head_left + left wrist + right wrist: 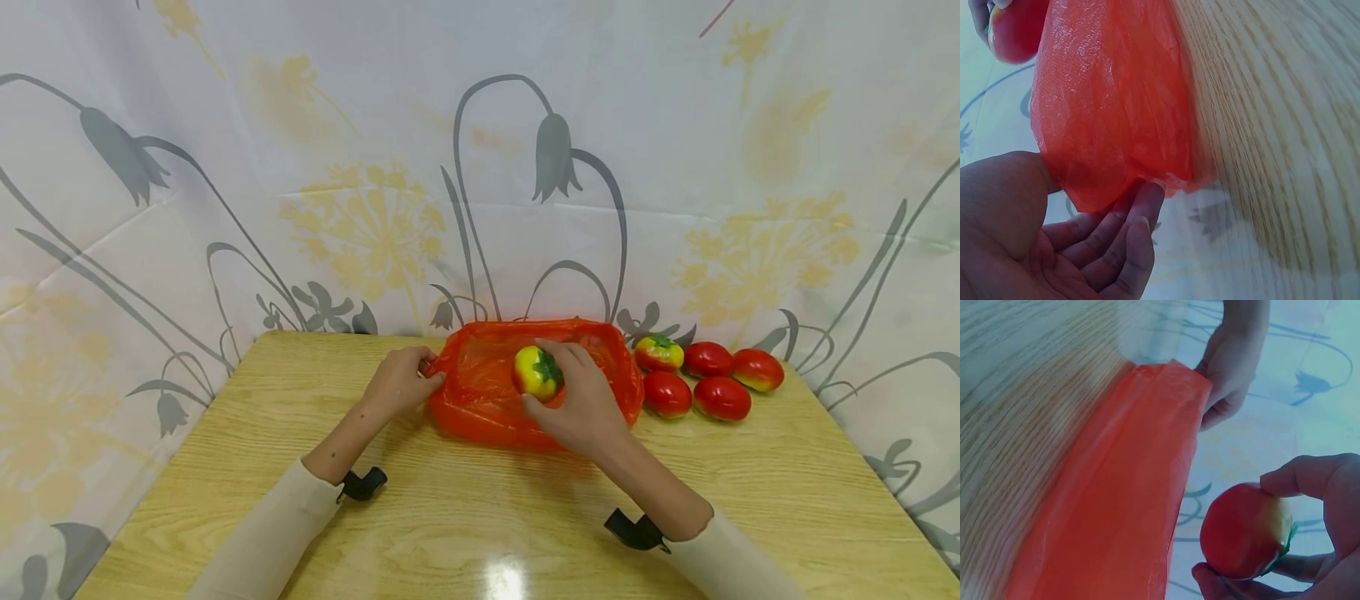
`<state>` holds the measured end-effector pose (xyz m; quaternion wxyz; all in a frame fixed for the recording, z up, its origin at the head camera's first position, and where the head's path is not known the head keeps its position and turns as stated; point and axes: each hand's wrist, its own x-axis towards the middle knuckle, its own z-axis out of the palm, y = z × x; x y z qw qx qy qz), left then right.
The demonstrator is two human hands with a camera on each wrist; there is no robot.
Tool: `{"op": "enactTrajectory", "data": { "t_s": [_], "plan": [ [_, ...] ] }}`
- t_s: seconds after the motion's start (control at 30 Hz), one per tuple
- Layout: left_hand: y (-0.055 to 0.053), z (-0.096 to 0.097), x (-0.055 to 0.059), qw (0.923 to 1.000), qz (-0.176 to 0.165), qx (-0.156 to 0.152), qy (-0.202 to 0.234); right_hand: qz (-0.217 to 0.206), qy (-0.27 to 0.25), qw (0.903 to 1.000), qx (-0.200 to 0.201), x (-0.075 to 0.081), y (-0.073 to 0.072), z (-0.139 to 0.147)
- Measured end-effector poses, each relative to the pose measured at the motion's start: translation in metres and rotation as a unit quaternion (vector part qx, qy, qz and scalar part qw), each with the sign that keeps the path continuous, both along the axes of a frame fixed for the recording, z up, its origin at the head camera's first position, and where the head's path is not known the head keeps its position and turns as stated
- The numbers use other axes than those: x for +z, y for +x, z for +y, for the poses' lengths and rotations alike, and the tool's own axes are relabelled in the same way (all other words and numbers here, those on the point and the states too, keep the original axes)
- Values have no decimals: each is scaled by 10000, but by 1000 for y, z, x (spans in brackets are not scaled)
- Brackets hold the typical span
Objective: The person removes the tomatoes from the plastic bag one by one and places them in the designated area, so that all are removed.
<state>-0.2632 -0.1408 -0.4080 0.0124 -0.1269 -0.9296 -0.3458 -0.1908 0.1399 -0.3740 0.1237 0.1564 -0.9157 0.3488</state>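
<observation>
An orange-red plastic bag [480, 421] stands with its mouth spread wide on the table. My left hand [402, 381] pinches the left edge of its rim; the left wrist view shows the thumb and fingers at the thin plastic [1116, 94]. Over the bag's mouth, my right hand [581, 400] grips a shiny red-and-yellow tomato [537, 373] with a green leafy top. Thumb and fingers lie on opposite sides of that tomato [1244, 531] in the right wrist view, where it is above the bag's rim.
Several more tomatoes [708, 360] lie in a cluster on the table right of the bag, one with its green top [660, 353] showing. The light wooden table [450, 533] runs back to a flower-patterned cloth [375, 125]. Black wrist straps [636, 530] hang below the sleeves.
</observation>
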Motion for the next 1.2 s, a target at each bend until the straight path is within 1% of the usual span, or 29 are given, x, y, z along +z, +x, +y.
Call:
{"op": "enactTrajectory", "data": {
  "t_s": [0.17, 0.3, 0.57, 0.83, 1.07, 1.2],
  "plan": [
    [0, 0, 0, 10000, 22, -16, -6, 212, -58, 9997, -42, -2, 4, 10],
    [0, 0, -1, 10000, 39, -30, -13, 301, -82, 9994, -112, 0, 7, 19],
    [-1, 0, -1, 10000, 66, -30, -28, 334, -109, 9991, -226, 1, 13, 33],
    [-1, -1, -2, 9999, 111, -25, -90, 497, -78, 9983, -308, 1, 17, 45],
    [-2, -1, -2, 10000, 53, -25, -46, 498, 45, 9976, -472, 2, 21, 56],
    [-2, 0, -2, 10000, 36, -17, -53, 573, 69, 9966, -580, 5, 23, 61]
  ]
}}
